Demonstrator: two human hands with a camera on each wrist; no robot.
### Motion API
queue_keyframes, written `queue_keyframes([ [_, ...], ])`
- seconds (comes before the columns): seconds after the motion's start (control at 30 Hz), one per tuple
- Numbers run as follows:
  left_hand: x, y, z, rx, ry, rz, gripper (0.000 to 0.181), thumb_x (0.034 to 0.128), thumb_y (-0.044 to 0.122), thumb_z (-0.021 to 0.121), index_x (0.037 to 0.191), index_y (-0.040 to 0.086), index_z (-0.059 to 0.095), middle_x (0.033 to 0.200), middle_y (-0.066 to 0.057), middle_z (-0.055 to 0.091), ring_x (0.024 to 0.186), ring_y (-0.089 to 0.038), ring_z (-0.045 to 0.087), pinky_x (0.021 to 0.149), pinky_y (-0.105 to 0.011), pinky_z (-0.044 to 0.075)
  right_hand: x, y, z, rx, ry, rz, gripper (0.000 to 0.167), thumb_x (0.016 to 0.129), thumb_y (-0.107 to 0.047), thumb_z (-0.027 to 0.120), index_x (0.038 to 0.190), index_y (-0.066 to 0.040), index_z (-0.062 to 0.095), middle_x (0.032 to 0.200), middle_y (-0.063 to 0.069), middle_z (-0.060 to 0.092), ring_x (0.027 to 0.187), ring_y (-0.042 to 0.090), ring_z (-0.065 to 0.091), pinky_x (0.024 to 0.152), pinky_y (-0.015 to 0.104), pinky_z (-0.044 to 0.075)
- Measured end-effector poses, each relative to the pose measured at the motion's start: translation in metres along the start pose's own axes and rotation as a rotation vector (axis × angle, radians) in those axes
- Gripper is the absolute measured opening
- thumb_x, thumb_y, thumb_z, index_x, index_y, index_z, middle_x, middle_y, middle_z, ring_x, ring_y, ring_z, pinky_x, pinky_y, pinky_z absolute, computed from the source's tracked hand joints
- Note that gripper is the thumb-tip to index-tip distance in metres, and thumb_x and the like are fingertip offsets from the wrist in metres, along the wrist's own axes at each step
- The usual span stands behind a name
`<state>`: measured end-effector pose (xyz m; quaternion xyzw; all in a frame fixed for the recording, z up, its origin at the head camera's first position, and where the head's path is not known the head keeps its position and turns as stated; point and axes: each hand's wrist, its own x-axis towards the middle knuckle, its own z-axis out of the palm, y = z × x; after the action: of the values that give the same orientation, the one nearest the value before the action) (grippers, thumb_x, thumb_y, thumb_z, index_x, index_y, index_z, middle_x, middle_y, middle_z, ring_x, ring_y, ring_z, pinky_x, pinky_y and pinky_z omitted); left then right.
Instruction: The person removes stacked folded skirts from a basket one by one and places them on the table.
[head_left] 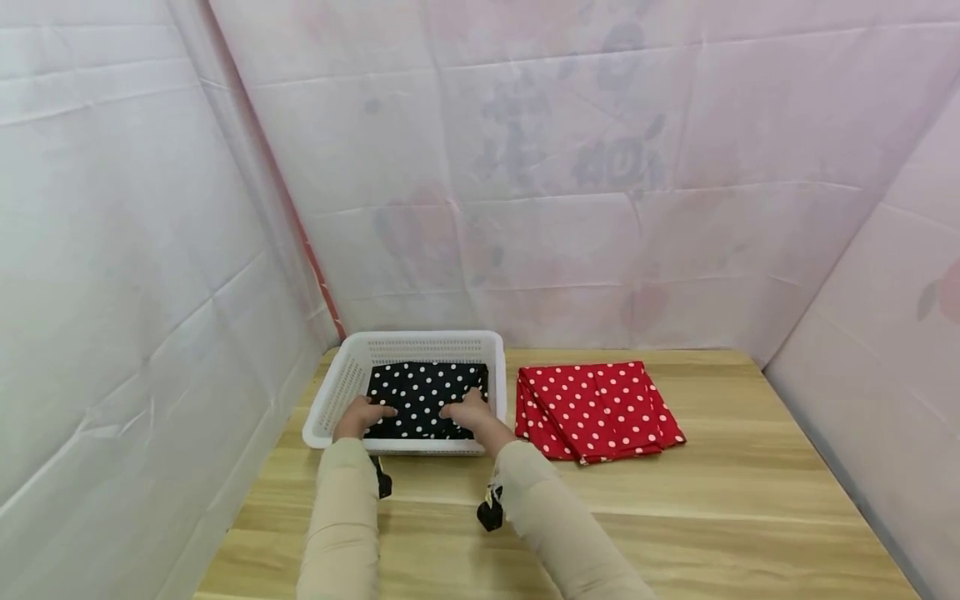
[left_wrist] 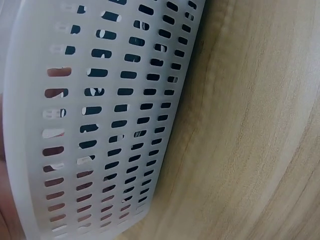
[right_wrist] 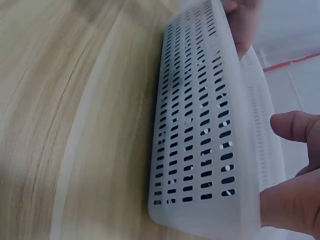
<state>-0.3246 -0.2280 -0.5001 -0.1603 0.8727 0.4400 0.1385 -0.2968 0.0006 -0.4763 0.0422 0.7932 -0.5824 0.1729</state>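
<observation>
A folded black cloth with white dots (head_left: 423,392) lies in a white slotted basket (head_left: 405,446). My left hand (head_left: 363,415) reaches over the basket's near rim at the cloth's left side, its thumb extended over the cloth; its other fingers are mostly hidden, with skin showing through the basket slots (left_wrist: 120,107) in the left wrist view. At the cloth's right side is my right hand (head_left: 472,412), thumb pointing left over the fabric. The right wrist view shows this hand (right_wrist: 295,200) beside the basket rim (right_wrist: 245,150), thumb spread; its fingertips are hidden.
Right of the basket, a folded red cloth with white dots (head_left: 600,408) lies on the wooden table (head_left: 675,508). Pale sheets (head_left: 540,250) hang behind the table and on both sides. Small black devices are on both wrists.
</observation>
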Motion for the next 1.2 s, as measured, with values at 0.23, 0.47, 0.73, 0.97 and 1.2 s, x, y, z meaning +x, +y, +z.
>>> queue_keyframes([
  [0.23,0.003,-0.007,-0.002,-0.073,-0.007,0.022,0.078,0.0829,0.022,0.066,0.141,-0.008,0.024,0.135,-0.032,0.033,0.117,-0.045,0.039,0.095,-0.055,0.035,0.011,0.012,-0.001,0.044,0.027,0.022,0.087,0.082,-0.016,0.064,0.143,0.012,0.008,0.145,0.03,0.017,0.128,0.044,0.025,0.098,0.058,0.03],
  [0.47,0.007,-0.013,0.0,-0.233,0.072,0.051,0.066,0.0861,0.016,0.063,0.14,-0.002,0.03,0.13,-0.029,0.039,0.111,-0.043,0.042,0.093,-0.055,0.036,0.016,0.017,-0.004,0.09,-0.038,0.022,0.088,0.08,-0.019,0.067,0.145,0.007,0.012,0.144,0.027,0.022,0.114,0.043,0.039,0.088,0.052,0.041],
  [0.73,0.011,-0.011,-0.004,-0.304,0.05,0.113,0.057,0.0881,0.011,0.06,0.14,0.006,0.038,0.143,-0.024,0.029,0.122,-0.042,0.036,0.099,-0.054,0.03,0.021,0.015,-0.004,0.07,-0.084,0.013,0.075,0.083,-0.02,0.066,0.145,-0.004,0.028,0.133,0.019,0.042,0.084,0.026,0.049,0.068,0.036,0.044],
  [0.97,0.011,-0.012,-0.008,-0.232,-0.014,0.126,0.057,0.0868,0.013,0.062,0.139,0.006,0.04,0.142,-0.023,0.03,0.122,-0.04,0.036,0.1,-0.054,0.029,0.022,0.018,-0.004,0.059,-0.1,-0.073,0.071,0.083,-0.019,0.065,0.139,0.008,0.03,0.137,0.027,0.034,0.122,0.044,0.035,0.096,0.058,0.032],
  [1.2,0.009,-0.011,-0.01,-0.215,-0.023,0.164,0.062,0.0811,0.0,0.056,0.14,0.006,0.038,0.137,-0.024,0.037,0.108,-0.037,0.044,0.09,-0.046,0.037,0.025,0.018,-0.004,0.091,-0.11,-0.002,0.067,0.084,-0.02,0.065,0.138,0.006,0.035,0.137,0.025,0.037,0.123,0.043,0.035,0.093,0.06,0.034],
])
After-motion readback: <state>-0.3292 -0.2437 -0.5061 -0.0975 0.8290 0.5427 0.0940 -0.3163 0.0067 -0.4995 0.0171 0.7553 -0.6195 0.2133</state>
